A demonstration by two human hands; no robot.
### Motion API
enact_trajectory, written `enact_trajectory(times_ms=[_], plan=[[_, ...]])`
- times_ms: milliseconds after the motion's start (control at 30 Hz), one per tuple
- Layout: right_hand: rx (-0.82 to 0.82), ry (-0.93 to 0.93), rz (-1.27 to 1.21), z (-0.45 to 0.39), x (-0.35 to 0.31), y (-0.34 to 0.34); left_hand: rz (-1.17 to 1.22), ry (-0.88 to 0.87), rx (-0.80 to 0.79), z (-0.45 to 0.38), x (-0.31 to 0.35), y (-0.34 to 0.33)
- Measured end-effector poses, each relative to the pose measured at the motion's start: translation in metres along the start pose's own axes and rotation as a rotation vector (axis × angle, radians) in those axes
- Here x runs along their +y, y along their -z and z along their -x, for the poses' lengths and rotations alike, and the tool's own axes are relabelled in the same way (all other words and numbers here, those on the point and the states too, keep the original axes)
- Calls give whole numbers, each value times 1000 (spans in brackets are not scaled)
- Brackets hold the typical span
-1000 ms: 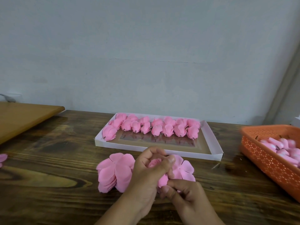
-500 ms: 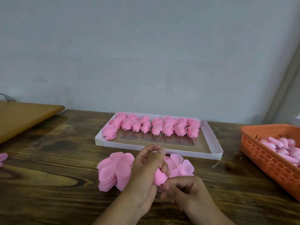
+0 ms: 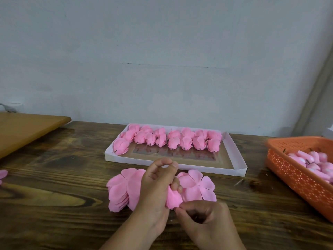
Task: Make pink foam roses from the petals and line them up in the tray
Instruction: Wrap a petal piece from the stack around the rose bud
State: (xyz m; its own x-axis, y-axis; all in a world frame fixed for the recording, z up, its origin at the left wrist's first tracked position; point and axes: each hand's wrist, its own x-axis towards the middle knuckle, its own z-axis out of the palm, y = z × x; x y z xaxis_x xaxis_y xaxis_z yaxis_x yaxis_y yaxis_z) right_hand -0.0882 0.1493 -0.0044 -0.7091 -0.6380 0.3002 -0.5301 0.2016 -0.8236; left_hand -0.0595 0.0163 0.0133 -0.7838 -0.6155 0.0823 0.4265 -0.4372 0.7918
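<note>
Rose (image 3: 173, 197), half-formed, sits low between both hands above the near desk (image 3: 54, 177), its long axis running near to far. Left hand (image 3: 156, 188) grips its upper part, fingers curled round; right hand (image 3: 201, 212) pinches its near lower edge. Tray (image 3: 236, 157) lies just beyond, straight ahead, roses (image 3: 173, 139) lined along its far side.

The orange basket (image 3: 295, 170) runs off the right edge; the left hand (image 3: 155, 192) covers most of the rose (image 3: 173, 198), perhaps half-formed.
</note>
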Motion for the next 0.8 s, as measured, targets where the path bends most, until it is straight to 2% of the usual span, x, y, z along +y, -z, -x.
enact_trajectory(times_ms=[67, 167, 233, 400, 600, 800], plan=[[-84, -112, -150, -3, -3, 3, 27, -3, -3, 1, 2, -2], [-317, -372, -494, -11, -12, 9, 55, 33, -31, 2, 3, -1], [-383, -489, -710, -14, -7, 10, 40, 57, -58, 3, 5, 0], [-352, -517, -898, -12, -4, 5, -30, -1, -40, 5, 7, -1], [-276, -499, -933, -9, -6, -2, -82, -26, -15, 5, 4, -1], [-120, -372, -834, -7, -8, -8, -99, -17, -47, 6, 2, 1]])
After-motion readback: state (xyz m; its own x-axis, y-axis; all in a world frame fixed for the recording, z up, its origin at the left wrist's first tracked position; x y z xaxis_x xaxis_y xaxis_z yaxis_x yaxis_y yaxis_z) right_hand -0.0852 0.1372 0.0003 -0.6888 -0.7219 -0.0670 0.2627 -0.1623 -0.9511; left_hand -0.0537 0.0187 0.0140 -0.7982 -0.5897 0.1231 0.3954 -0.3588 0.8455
